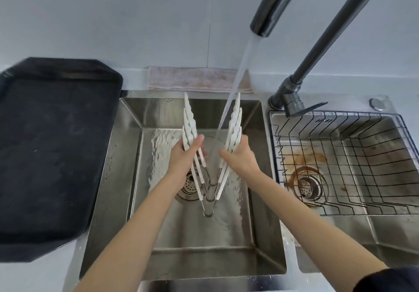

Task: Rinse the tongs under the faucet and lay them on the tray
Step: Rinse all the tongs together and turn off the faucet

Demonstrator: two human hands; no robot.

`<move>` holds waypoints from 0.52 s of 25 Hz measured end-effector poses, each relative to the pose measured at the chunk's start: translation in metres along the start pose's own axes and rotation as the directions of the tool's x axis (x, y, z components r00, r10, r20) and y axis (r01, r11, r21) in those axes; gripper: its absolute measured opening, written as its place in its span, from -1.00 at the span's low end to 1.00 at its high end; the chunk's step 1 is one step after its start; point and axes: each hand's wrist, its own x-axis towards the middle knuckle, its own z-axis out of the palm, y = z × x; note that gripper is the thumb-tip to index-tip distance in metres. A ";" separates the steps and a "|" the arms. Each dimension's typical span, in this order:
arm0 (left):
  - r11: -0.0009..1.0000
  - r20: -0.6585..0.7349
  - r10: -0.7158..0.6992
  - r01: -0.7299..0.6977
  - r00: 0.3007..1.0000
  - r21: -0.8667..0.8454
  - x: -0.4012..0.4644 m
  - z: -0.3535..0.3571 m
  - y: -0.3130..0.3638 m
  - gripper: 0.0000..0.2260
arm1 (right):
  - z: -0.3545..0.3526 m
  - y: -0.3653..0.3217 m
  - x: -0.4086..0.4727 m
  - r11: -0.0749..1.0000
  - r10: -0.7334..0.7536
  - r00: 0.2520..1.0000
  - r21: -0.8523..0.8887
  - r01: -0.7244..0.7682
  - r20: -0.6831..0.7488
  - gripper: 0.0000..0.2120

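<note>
Both hands, L (184, 155) & R (241, 155), gripping spread tongs (209, 178) under faucet (267, 15) stream

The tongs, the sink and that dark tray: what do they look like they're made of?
The tongs look like matte white plastic or silicone arms on bare metal wire loops at the hinge end. The sink looks like brushed stainless steel: grey, with soft reflections. The tray is matte black with a raised rim, probably plastic, though coated metal is possible.
</note>
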 end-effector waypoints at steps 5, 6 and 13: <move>0.978 0.003 -0.072 0.072 0.997 -0.194 -0.009 -0.002 0.005 -0.82 | -0.012 -0.018 -0.003 0.990 -0.103 0.992 0.106 0.096 0.066 -0.62; 0.970 0.016 -0.088 0.089 0.996 -0.225 -0.009 -0.003 0.006 -0.80 | -0.013 -0.021 -0.002 0.983 -0.111 0.991 0.153 0.099 0.076 -0.65; 0.898 0.107 -0.206 0.231 0.973 -0.375 -0.012 -0.004 -0.001 -0.68 | -0.012 -0.039 0.004 0.879 -0.299 0.953 0.403 0.256 0.045 -0.72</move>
